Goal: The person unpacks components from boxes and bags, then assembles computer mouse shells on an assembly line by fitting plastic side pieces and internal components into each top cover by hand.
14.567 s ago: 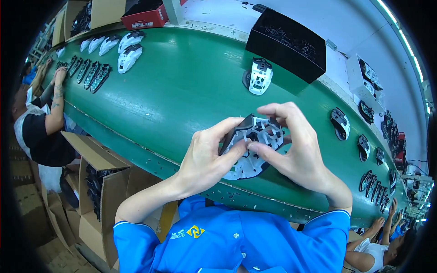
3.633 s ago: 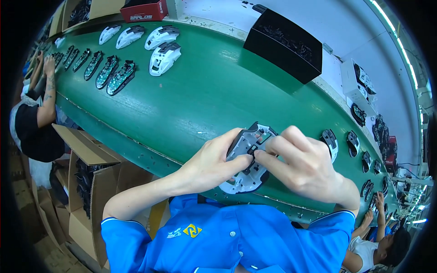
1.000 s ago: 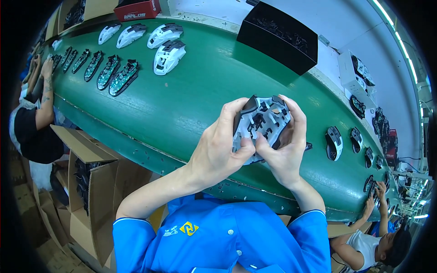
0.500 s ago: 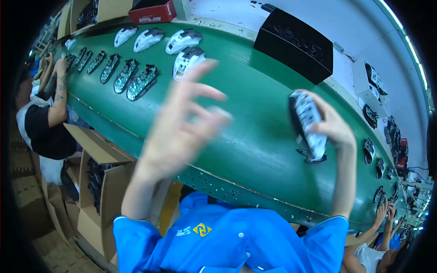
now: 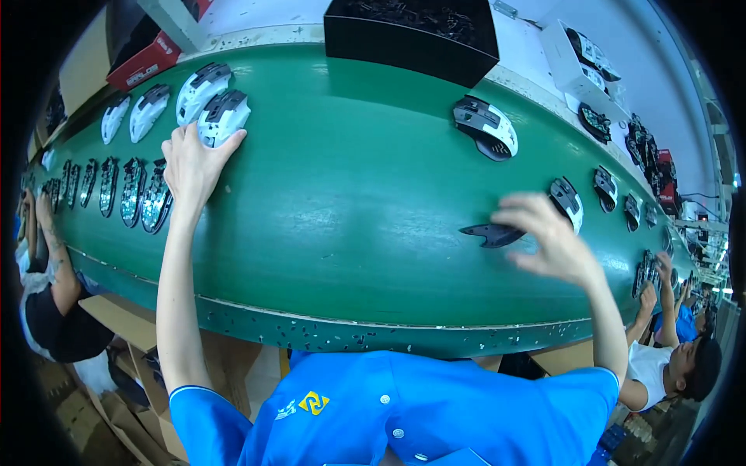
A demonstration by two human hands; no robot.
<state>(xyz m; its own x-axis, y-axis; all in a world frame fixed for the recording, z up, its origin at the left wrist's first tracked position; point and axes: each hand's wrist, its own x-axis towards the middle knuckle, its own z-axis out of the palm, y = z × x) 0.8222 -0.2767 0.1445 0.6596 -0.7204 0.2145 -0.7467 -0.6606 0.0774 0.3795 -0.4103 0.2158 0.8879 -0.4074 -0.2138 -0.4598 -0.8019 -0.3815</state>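
My left hand (image 5: 190, 167) reaches to the far left of the green work surface, thumb and fingers closed around the near end of a white-and-black computer mouse shell (image 5: 224, 116). A similar shell (image 5: 202, 92) lies just behind it. My right hand (image 5: 548, 237) is blurred, with fingers apart and nothing held in them. By its fingertips lies a flat black plastic piece (image 5: 489, 234) with a forked end. A white-and-black mouse (image 5: 569, 203) rests just beyond the right hand, partly hidden by it. Farther back sits another mouse (image 5: 486, 128), lying on its own.
Several mouse assemblies with exposed green circuit boards (image 5: 134, 190) line the left side, with more white shells (image 5: 148, 113) behind. A black box of small parts (image 5: 412, 35) stands at the back. Co-workers' arms reach in at both sides. Cardboard boxes (image 5: 116, 322) stand below left.
My right hand has let go of the mouse it held. My left hand has moved from midair to the far left and taken hold of a mouse shell. The view has shifted.
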